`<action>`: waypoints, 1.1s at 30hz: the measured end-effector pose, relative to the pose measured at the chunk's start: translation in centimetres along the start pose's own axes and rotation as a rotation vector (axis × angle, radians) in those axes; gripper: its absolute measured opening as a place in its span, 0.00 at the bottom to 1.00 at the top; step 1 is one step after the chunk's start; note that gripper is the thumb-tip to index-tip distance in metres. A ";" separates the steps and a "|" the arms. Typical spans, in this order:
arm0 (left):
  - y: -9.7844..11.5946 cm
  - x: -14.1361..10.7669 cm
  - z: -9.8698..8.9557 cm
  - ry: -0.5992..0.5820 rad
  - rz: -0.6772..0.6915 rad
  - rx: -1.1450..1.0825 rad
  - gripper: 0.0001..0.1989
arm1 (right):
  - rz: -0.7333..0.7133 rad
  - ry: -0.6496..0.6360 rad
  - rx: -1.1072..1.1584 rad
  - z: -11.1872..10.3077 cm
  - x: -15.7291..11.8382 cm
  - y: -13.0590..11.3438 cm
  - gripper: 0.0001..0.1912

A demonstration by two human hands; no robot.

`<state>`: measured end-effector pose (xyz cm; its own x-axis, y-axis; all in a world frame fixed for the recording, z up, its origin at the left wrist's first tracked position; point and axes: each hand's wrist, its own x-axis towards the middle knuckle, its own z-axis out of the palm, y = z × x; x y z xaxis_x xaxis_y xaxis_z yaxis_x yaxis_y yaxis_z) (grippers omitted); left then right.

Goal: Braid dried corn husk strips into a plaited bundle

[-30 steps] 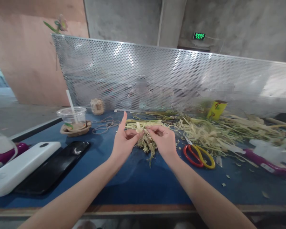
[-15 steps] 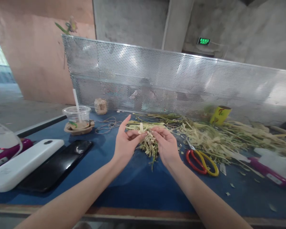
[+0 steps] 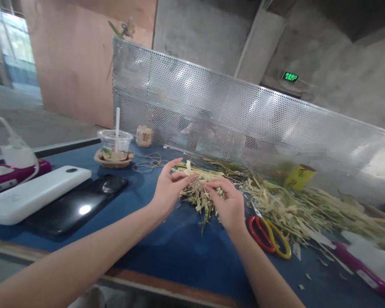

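A bundle of pale green dried plant stems (image 3: 200, 194) with ragged, flower-like ends lies at the middle of the blue table. My left hand (image 3: 171, 186) pinches a pale strip at the bundle's left side, thumb against the fingers, with the index finger raised. On the bundle's right, my right hand (image 3: 226, 199) has its thumb and fingertips pressed together at the plant pieces; what exactly sits between them is too small to tell. Scissors (image 3: 269, 235) with one red and one yellow handle lie right of my right hand, their blades partly under the plant heap.
Loose dried stems (image 3: 285, 209) spread over the right side, near a yellow roll (image 3: 300, 177). On the left are a black phone (image 3: 80, 203), a white device (image 3: 38, 192), a plastic cup (image 3: 115, 145) and string (image 3: 150, 162). A perforated metal panel (image 3: 186, 98) stands behind.
The head view has tilted and shifted. My right hand has drawn slightly away from my left, opening a wider gap over the bundle.
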<state>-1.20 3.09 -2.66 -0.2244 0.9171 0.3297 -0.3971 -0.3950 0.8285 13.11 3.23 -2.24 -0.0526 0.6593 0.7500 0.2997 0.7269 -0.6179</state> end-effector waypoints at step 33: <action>0.0 -0.1 -0.1 -0.128 -0.279 -0.022 0.26 | -0.335 -0.294 -0.267 -2.0 0.7 -0.2 0.12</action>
<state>-1.25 3.00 -2.68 0.0089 0.9892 0.1462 -0.4468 -0.1268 0.8856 14.89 3.16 -1.08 -0.4416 0.4530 0.7745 0.4512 0.8582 -0.2447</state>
